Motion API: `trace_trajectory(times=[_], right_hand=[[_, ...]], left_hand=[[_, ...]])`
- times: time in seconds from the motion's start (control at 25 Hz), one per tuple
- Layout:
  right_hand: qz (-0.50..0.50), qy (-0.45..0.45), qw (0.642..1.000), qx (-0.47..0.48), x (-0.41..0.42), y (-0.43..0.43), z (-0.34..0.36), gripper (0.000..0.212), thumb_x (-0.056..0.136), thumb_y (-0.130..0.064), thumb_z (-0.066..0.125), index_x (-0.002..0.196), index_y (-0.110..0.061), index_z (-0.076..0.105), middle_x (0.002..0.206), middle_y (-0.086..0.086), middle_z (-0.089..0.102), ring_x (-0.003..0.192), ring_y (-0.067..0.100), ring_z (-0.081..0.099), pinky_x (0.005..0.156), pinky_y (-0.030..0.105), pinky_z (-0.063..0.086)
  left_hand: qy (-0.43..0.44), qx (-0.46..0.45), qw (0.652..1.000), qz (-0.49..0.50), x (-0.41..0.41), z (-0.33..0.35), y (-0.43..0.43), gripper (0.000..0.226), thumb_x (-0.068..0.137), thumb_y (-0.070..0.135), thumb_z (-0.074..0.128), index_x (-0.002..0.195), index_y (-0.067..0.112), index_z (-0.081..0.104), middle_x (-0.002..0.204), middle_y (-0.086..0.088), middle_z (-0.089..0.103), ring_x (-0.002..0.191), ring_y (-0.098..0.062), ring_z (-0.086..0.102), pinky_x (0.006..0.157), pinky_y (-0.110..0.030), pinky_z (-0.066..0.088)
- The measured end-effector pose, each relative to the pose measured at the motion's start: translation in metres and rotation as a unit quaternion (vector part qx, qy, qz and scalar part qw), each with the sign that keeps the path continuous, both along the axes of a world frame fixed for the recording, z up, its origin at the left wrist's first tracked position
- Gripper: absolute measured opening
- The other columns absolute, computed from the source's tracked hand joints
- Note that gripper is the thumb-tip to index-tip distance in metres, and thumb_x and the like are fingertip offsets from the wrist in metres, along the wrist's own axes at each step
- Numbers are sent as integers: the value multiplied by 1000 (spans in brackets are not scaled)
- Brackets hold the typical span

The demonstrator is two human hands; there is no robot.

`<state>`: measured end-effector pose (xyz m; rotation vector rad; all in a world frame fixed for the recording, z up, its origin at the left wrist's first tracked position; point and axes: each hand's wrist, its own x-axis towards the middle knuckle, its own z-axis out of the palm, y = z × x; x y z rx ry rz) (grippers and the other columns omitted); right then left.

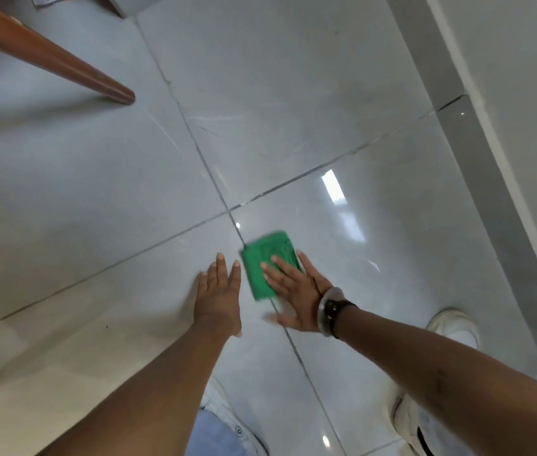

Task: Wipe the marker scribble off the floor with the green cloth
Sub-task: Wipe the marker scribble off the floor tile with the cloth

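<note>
A folded green cloth [262,263] lies flat on the glossy grey floor tiles [293,93], straddling a grout line just below the point where four tiles meet. My right hand [293,292], with a watch on its wrist, presses on the cloth with spread fingers and covers its lower right part. My left hand [219,291] rests flat on the tile just left of the cloth, fingers together and holding nothing. No marker scribble shows on the floor around the cloth; anything under the cloth is hidden.
A brown wooden furniture leg [63,62] slants down to the floor at upper left. A grey skirting band and white wall [477,133] run along the right. My white shoes [454,327] and jeans stand at the bottom, near the arms.
</note>
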<state>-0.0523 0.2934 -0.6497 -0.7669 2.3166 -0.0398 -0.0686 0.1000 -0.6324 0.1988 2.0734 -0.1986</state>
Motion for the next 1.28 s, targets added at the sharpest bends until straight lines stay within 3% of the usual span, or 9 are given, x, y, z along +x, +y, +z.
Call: trace_trajectory(times=[0.08, 0.16, 0.28, 0.4, 0.52, 0.72, 0.92, 1.12, 1.28], right_hand=[[93, 24, 995, -20, 6, 30, -4, 79, 88, -68, 17, 150, -18, 18, 161, 1, 15, 149, 23, 7, 111, 53, -25], [-84, 82, 992, 51, -15, 49, -13, 81, 86, -70, 9, 150, -21, 17, 161, 0, 16, 149, 21, 8, 112, 57, -21], [-403, 74, 907, 93, -57, 20, -14, 89, 82, -73, 10, 151, -16, 13, 162, 0, 9, 149, 24, 3, 108, 56, -20], [-140, 40, 989, 9, -37, -18, -12, 88, 85, -72, 17, 150, -13, 14, 162, 5, 11, 149, 27, 3, 110, 56, -17], [114, 24, 992, -54, -25, 16, -10, 76, 91, -63, 27, 150, -15, 22, 161, 4, 18, 148, 25, 9, 110, 58, -18], [44, 14, 999, 18, 9, 87, 7, 81, 86, -65, 25, 148, -13, 26, 160, 6, 21, 147, 29, 14, 113, 58, -22], [160, -54, 986, 4, 44, 80, 2, 83, 86, -59, 43, 150, -12, 19, 162, 6, 14, 148, 29, 12, 110, 57, -20], [-54, 85, 990, 102, -53, 14, -24, 75, 90, -65, 15, 152, -21, 10, 162, 0, 6, 149, 26, 4, 111, 64, -10], [-265, 80, 951, 135, -43, 35, -15, 60, 97, -38, 35, 150, -13, 18, 161, 8, 15, 147, 31, 15, 112, 68, 5]], left_hand=[[-6, -7, 1000, -25, 0, -1, -6, 143, 62, 45, 86, 152, 10, -18, 160, -18, -27, 151, -32, -15, 124, -44, -2], [-1, -10, 999, -32, 3, 0, -5, 143, 62, 48, 85, 152, 8, -18, 160, -17, -27, 151, -32, -15, 124, -44, -1], [-10, -18, 1000, -17, 4, 0, 0, 145, 61, 49, 85, 151, 6, -19, 159, -19, -29, 150, -34, -17, 124, -45, -3], [-22, -25, 999, -32, -1, 3, 0, 144, 62, 47, 86, 152, 6, -19, 159, -19, -29, 150, -33, -17, 124, -44, -3], [-43, -23, 997, -53, -9, 6, -6, 143, 62, 42, 87, 152, 8, -19, 159, -18, -30, 151, -32, -16, 125, -43, -2], [-54, -23, 997, -51, -8, 8, -4, 143, 63, 40, 87, 151, 6, -20, 158, -19, -32, 150, -33, -18, 125, -44, -2], [-53, -38, 996, -55, -6, 8, -1, 146, 61, 39, 89, 151, 4, -21, 157, -21, -31, 150, -35, -17, 125, -45, -1], [-49, -52, 995, -76, -11, 17, 2, 146, 59, 43, 89, 152, 3, -16, 159, -24, -25, 151, -38, -12, 125, -46, 0], [-106, -29, 993, -31, -37, 38, 8, 132, 63, 50, 85, 155, 10, 0, 164, -20, -6, 151, -38, -5, 125, -47, 0]])
